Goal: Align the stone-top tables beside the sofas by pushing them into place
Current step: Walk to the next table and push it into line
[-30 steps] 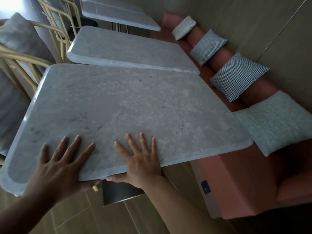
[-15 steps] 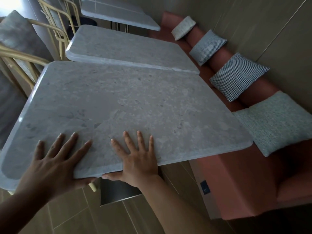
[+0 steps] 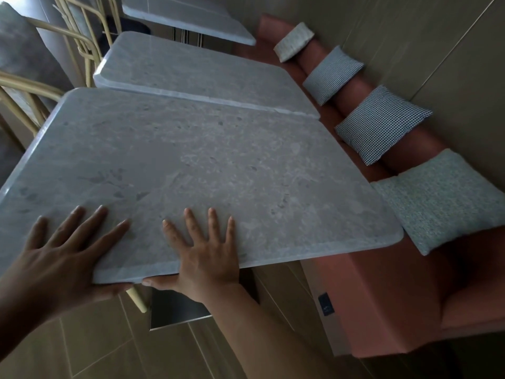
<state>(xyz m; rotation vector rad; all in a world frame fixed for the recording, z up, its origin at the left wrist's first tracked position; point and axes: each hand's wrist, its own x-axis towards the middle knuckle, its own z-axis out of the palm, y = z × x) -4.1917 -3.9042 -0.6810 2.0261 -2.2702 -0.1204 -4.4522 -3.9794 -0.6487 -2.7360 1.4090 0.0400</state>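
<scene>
A grey stone-top table (image 3: 207, 165) fills the middle of the head view. My left hand (image 3: 62, 255) lies flat on its near edge with fingers spread, thumb under the rim. My right hand (image 3: 205, 255) presses flat beside it, its thumb also under the edge. A second stone-top table (image 3: 196, 69) stands just beyond; the two tops meet at the right end and a narrow wedge of gap shows at the left. A third table (image 3: 188, 20) stands farther back. The red sofa (image 3: 382, 291) runs along the tables' right side.
Several cushions lie on the sofa: a grey one (image 3: 442, 198) nearest, two checked ones (image 3: 382, 124) and a pale one (image 3: 293, 41) farther back. Cane chairs (image 3: 30, 86) stand at the tables' left. The near table's metal base (image 3: 177, 310) sits on the tiled floor.
The near table has slid to the left and away from me, closing toward the second table. Both hands stayed flat on its near edge.
</scene>
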